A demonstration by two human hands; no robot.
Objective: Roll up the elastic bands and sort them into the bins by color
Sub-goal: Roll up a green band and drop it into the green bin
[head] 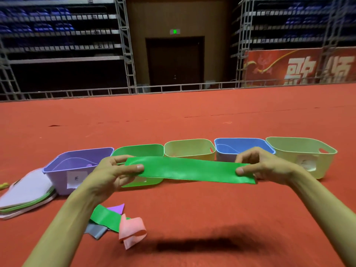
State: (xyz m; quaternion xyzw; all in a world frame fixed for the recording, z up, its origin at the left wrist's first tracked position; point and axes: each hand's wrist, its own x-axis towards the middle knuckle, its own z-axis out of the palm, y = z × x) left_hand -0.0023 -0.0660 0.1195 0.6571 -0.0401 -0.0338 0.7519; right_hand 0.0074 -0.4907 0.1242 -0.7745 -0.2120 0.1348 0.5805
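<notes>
The person is holding a green band (pixel 188 169) flat and level in the air above the floor (pixel 192 116), just in front of a row of five bins. The left hand (pixel 115 170) is pinching one end, thumb on top and fingers curled beneath; the right hand (pixel 258 164) is pinching the other end the same way. Pulled straight like this, the band is probably being smoothed so it can be rolled from one end.

The row is running left to right: purple bin (pixel 54 176), green bin (pixel 138 146), yellow bin (pixel 188 149), blue bin (pixel 231 149) and pale bin (pixel 296 157). The purple bin is showing a small purple piece inside; the rest of the contents cannot be made out. The green bin is sitting right behind the left hand, so the drop should be short.

More bands are lying in a heap (pixel 115 222) near the left forearm, waiting their turn. Lids (pixel 25 193) are stacked beside the purple bin.
</notes>
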